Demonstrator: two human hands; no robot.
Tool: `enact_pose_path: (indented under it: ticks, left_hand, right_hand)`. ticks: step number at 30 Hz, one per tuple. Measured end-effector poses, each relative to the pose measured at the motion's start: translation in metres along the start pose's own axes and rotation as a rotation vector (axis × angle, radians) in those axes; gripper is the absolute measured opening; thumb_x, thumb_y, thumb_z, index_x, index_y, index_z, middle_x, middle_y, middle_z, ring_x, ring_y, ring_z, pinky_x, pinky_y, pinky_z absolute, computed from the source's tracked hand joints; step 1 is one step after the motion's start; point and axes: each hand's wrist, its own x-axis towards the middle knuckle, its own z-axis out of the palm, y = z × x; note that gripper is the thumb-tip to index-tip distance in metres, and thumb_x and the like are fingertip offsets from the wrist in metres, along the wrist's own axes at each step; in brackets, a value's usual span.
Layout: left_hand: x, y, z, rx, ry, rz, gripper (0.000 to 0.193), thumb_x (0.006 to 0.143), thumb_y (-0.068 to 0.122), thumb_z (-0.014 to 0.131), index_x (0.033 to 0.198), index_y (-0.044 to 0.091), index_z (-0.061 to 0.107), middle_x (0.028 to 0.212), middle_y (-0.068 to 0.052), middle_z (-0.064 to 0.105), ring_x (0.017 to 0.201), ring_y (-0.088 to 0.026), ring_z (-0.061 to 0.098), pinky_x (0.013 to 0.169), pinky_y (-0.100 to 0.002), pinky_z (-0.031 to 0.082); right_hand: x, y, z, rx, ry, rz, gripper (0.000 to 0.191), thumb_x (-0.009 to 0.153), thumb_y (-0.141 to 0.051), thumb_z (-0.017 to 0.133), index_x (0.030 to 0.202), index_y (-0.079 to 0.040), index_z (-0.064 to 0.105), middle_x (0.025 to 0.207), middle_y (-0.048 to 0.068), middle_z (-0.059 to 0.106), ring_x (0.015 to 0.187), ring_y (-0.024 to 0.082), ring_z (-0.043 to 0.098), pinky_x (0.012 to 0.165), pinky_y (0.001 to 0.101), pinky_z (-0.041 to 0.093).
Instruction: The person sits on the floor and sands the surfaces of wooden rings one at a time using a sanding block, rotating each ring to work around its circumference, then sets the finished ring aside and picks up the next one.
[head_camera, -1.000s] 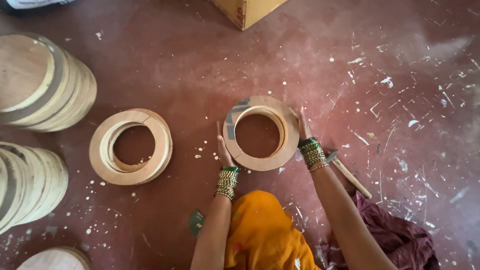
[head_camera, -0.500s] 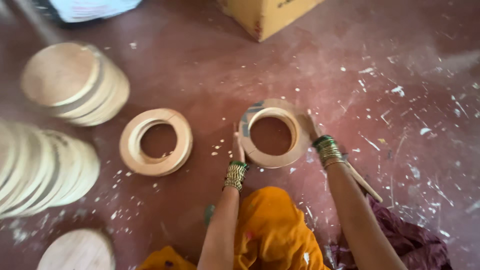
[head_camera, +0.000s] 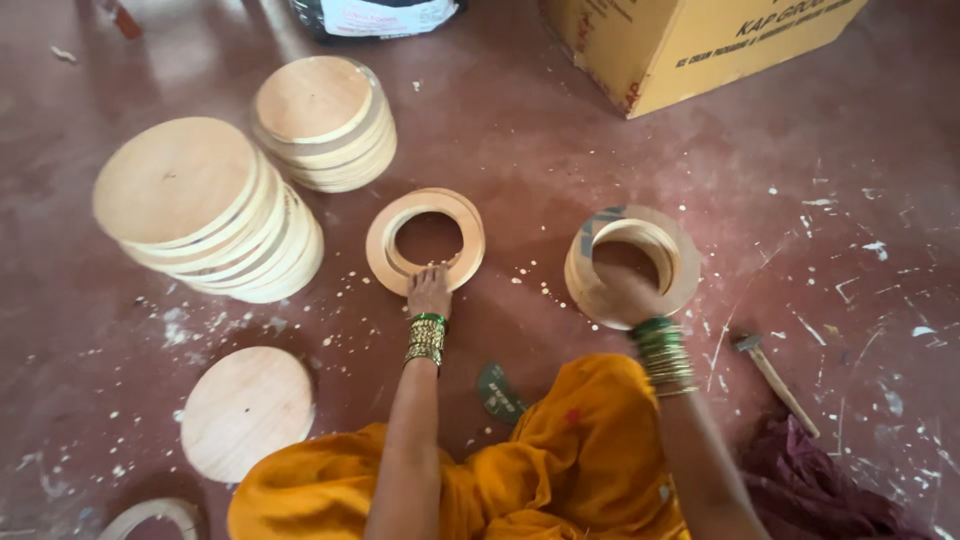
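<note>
My left hand (head_camera: 429, 291) rests on the near edge of a flat wooden ring stack (head_camera: 425, 240) lying on the reddish floor. My right hand (head_camera: 622, 293) grips the near rim of a second wooden ring (head_camera: 640, 258), which is tilted up off the floor. Both wrists wear green and gold bangles. My orange-clad lap fills the bottom of the view.
Two stacks of round wooden discs (head_camera: 205, 210) (head_camera: 325, 122) stand at the left. A single disc (head_camera: 247, 410) lies near my left knee. A cardboard box (head_camera: 690, 45) sits at the back right. A hammer (head_camera: 775, 380) lies by a dark red cloth (head_camera: 830, 480).
My left hand left the right-hand ring and moved onto the other ring stack. My right hand has tilted its ring up. The view shifted left.
</note>
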Motion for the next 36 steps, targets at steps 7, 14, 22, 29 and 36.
enact_pose_path:
  ticks: [7,14,22,29,36]
  left_hand:
    - [-0.025,-0.030,-0.013,-0.038,-0.138,0.064,0.054,0.079,0.027,0.080,0.129,0.013,0.063,0.126,-0.009,0.070,0.119,-0.029,0.065,0.106,-0.047,0.047]
    - [-0.026,-0.053,-0.058,-0.499,0.003,-0.218,0.060,0.081,0.030,0.084,0.127,0.001,0.059,0.091,-0.022,0.072,0.084,-0.040,0.069,0.071,-0.049,0.055]
    - [-0.094,-0.085,-0.085,-1.501,-0.084,-0.431,0.032,0.098,0.025,0.071,0.106,-0.006,0.067,0.066,-0.003,0.058,0.046,-0.010,0.052,0.041,-0.027,0.046]
    - [-0.129,-0.059,-0.057,-1.517,-0.120,-0.388,0.023,0.093,0.015,0.073,0.107,-0.004,0.071,0.065,-0.001,0.060,0.046,-0.008,0.051,0.041,-0.024,0.043]
    - [-0.133,-0.038,-0.026,-1.553,-0.289,-0.280,0.021,0.094,0.007,0.069,0.111,-0.005,0.072,0.070,-0.001,0.062,0.052,-0.005,0.053,0.048,-0.021,0.043]
  right_hand:
    - [-0.033,-0.139,0.069,-0.293,-0.308,-0.115,0.054,0.089,-0.057,0.065,0.128,-0.020,0.062,0.126,0.011,0.067,0.116,0.034,0.064,0.092,0.0544,0.052]
    - [-0.088,-0.207,0.108,-0.643,-0.693,-0.233,0.098,0.086,-0.062,0.069,0.156,-0.008,0.025,0.165,0.016,0.022,0.145,0.056,0.028,0.075,0.0813,0.051]
    - [-0.098,-0.226,0.106,-0.572,-0.301,-0.107,0.063,0.098,-0.027,0.062,0.150,-0.002,0.038,0.138,0.034,0.045,0.105,0.051,0.064,0.073,0.0616,0.056]
    - [-0.073,-0.206,0.092,-0.123,-0.409,0.112,0.079,0.070,-0.027,0.087,0.137,-0.012,0.047,0.132,0.023,0.054,0.120,0.044,0.058,0.093,0.0541,0.053]
    - [-0.042,-0.157,0.039,1.417,-0.213,0.160,0.076,0.080,-0.016,0.068,0.152,-0.011,0.044,0.127,0.008,0.057,0.109,0.023,0.064,0.083,0.0448,0.057]
